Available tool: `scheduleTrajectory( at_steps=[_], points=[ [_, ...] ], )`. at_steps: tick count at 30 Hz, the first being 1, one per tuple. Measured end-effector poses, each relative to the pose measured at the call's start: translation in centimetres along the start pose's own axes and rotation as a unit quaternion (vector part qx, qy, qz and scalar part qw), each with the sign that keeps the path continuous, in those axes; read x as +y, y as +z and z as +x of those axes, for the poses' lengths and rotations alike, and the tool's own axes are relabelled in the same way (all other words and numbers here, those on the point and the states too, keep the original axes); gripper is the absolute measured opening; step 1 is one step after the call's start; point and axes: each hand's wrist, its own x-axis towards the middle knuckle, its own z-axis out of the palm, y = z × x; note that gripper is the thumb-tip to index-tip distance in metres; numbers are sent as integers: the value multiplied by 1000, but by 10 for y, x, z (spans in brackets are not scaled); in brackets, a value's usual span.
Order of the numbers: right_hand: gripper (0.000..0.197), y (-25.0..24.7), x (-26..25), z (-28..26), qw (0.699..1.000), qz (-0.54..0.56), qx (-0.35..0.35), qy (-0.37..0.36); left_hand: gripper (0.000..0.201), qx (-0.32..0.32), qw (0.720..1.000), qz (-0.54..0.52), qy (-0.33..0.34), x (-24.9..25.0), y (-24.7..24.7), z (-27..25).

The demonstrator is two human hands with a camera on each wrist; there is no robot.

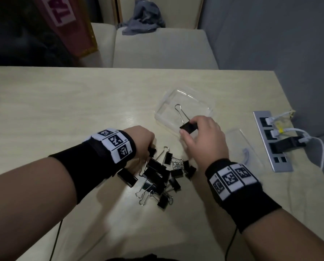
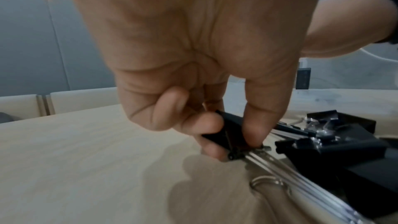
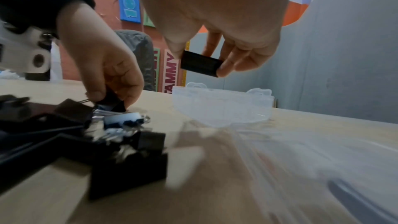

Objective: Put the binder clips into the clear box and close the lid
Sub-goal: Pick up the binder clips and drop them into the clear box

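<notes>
While my right hand [image 1: 204, 140] pinches a large black binder clip with long silver wire handles [image 1: 188, 127] between thumb and fingertips, I hold it above the near edge of the clear plastic box [image 1: 183, 108], its handles pointing out over the open box. That box sits toward the far right part of the pale wooden table [image 1: 63, 102], and its clear flat lid [image 1: 242, 147] lies on the table just beside it, nearer the right edge. My left hand [image 1: 140, 142] grips another black clip [image 2: 224, 135] at the far side of the loose heap of black binder clips [image 1: 157, 178], which lies near the middle of the table's near edge. A grey socket strip [image 1: 272, 142] sits in the table along the right edge.
</notes>
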Motion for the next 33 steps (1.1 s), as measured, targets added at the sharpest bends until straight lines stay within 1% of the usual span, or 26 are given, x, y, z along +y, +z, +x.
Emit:
scheduleTrajectory(
  at_steps=[1, 3, 6, 9, 11, 15, 18, 20, 22, 24, 25, 27, 29, 30, 31, 33],
  points=[
    [35, 2, 0, 8, 1000, -18, -8, 14, 29, 3, 1000, 2, 0, 0, -2, -1],
    [37, 7, 3, 18, 996, -61, -47, 35, 27, 22, 1000, -5, -6, -1, -7, -3],
    [36, 12, 9, 17, 989, -113, -97, 25, 27, 65, 997, -48, -20, -6, -21, -7],
    [36, 15, 15, 2, 986, -116, -121, 5, 28, 115, 987, -111, -32, -11, -35, -10],
    [37, 17, 18, -11, 985, -110, -130, -5, 27, 158, 974, -157, -37, -11, -43, -10],
    [40, 16, 18, -36, 988, -94, -121, -14, 22, 227, 948, -220, -30, 4, -43, -3],
    [38, 14, 15, -53, 989, -81, -119, -22, 22, 266, 942, -200, -39, 21, -34, 4],
    [38, 13, 14, -61, 989, -79, -125, -22, 25, 295, 943, -143, -54, 30, -25, 8],
    [38, 11, 16, -65, 987, -78, -135, -24, 24, 317, 944, -79, -53, 33, -16, 13],
    [39, 10, 18, -67, 988, -58, -141, -22, 24, 304, 951, -21, -52, 32, -9, 13],
    [39, 9, 19, -69, 990, -42, -132, -22, 26, 292, 955, -10, -54, 30, -8, 13],
    [33, 6, 18, -73, 996, -10, -84, -34, 30, 281, 958, -24, -58, 26, -7, 9],
    [22, 3, 12, -78, 996, 7, -49, -68, 30, 277, 957, -56, -58, 20, -8, 3],
    [18, 4, 7, -80, 994, 15, -55, -90, 30, 270, 958, -72, -57, 16, -7, -1],
    [17, 5, 3, -82, 991, 19, -77, -112, 29, 259, 960, -90, -55, 12, -7, -6],
    [25, 11, -8, -83, 979, 9, -138, -149, 26, 236, 962, -125, -48, 0, -4, -16]
  ],
)
